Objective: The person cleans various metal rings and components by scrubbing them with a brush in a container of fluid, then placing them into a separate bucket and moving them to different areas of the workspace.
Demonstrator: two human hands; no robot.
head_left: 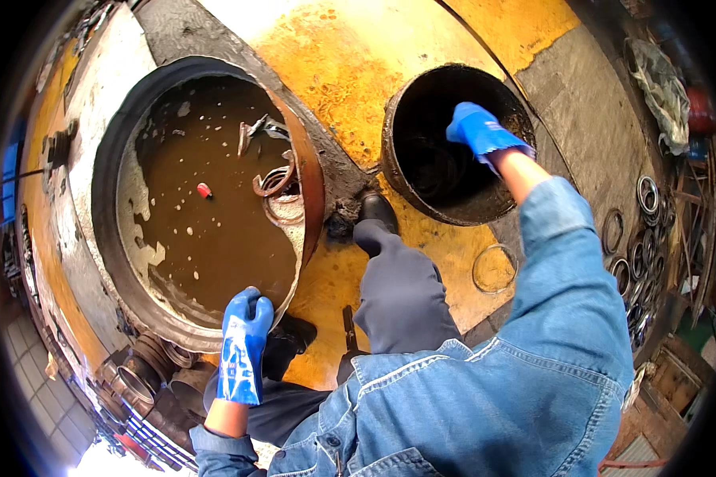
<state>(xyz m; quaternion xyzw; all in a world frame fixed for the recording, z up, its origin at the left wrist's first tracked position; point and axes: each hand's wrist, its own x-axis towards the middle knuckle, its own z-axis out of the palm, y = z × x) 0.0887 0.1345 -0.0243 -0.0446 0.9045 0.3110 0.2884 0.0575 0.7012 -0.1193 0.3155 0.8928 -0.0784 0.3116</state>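
Observation:
My left hand [245, 346], in a blue rubber glove, is closed over the near rim of a large round tub [110, 183]. Brown, murky liquid [207, 258] with specks of foam fills the tub. Several metal rings [275, 183] lie at its right side, beside some twisted metal pieces [264, 127]; a small red object [204, 190] floats near the middle. To the right, my right hand [484, 131], gloved alike, is over the mouth of a dark drum [390, 151] with fingers curled. What it holds, if anything, is hidden. Ring shapes [437, 171] show dimly inside the drum.
A thin ring [495, 268] lies on the yellow floor [338, 79] near the drum. Several metal rings [648, 195] are heaped at the far right, below a plastic bag [660, 95]. More round parts [135, 381] sit at lower left. My boot [378, 211] stands between the two vessels.

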